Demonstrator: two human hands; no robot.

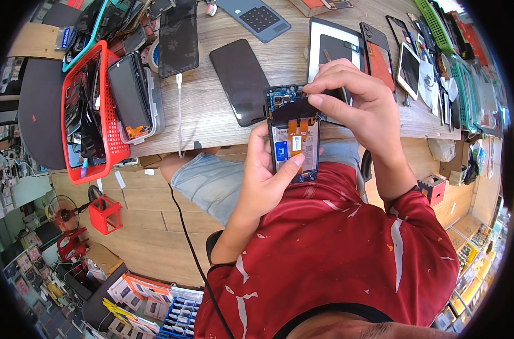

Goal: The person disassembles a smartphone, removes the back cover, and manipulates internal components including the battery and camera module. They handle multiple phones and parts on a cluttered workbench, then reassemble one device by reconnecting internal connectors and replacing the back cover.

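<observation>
My left hand [268,175] grips an opened smartphone [281,134] above my lap, thumb on its lower part. Its blue circuit board [279,100] shows at the top, with a black strip below it. Orange flex cables [294,129] run down over the silver battery [311,161]. My right hand [353,93] is closed, thumb and index finger pinched at the phone's upper right corner. A thin dark tool [327,55] pokes out past its fingers; most of it is hidden. Whatever lies between the fingertips is too small to tell.
A dark phone panel [239,82] lies on the wooden table [212,121] just beyond. At left stand a red basket [114,144] of phone parts and a clear container [153,121]. A white cable [179,113] hangs over the edge. More phones, including a white one [408,70], lie right.
</observation>
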